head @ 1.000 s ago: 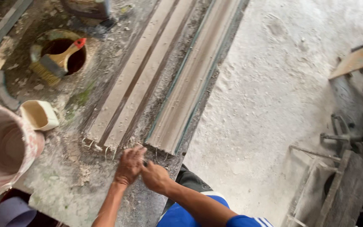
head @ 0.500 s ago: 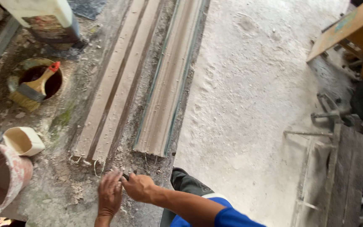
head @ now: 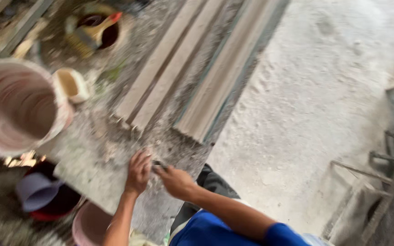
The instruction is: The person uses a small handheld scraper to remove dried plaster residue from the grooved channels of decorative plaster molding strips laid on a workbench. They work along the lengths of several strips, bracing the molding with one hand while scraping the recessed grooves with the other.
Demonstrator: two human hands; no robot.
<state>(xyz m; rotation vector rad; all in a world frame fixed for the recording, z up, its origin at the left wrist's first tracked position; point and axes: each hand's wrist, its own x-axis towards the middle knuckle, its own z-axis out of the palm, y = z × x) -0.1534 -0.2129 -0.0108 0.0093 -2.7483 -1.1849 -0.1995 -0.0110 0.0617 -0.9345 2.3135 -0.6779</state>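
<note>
Setting: rough workbench [head: 92,177] crusted with grey, gritty residue, set beside a pale dusty floor [head: 315,91]; the whole view is blurred by motion.
Left hand: the left hand [head: 138,172] lies palm down on the bench near its front edge, fingers curled and pressed to the gritty surface.
Right hand: the right hand [head: 175,181] sits just beside the left, fingers drawn together around a small dark object [head: 158,164] between the two hands; the blur keeps me from telling what the object is or how firmly it is pinched.
Sleeve: a blue sleeve [head: 233,232] covers the right upper arm at the bottom edge.
Long moulds: two narrow grey strips [head: 160,73] lie side by side along the bench, their near ends just beyond the hands; a wider ribbed one [head: 220,77] with a greenish edge lies to their right.
Bucket: a large pale pink bucket [head: 19,107] stands at the left, open mouth towards the camera.
Cup: a small cream cup [head: 71,84] sits touching the bucket's right side.
Brush: a brush [head: 92,32] with a yellow handle and red tip rests across a round dark tin [head: 108,34] at the far left of the bench.
Below the bench: a red tub [head: 64,202] holding a lavender scoop [head: 37,191], and a pink basin [head: 90,225] next to the left forearm.
Far right: rusty metal frames [head: 384,182], blurred.
</note>
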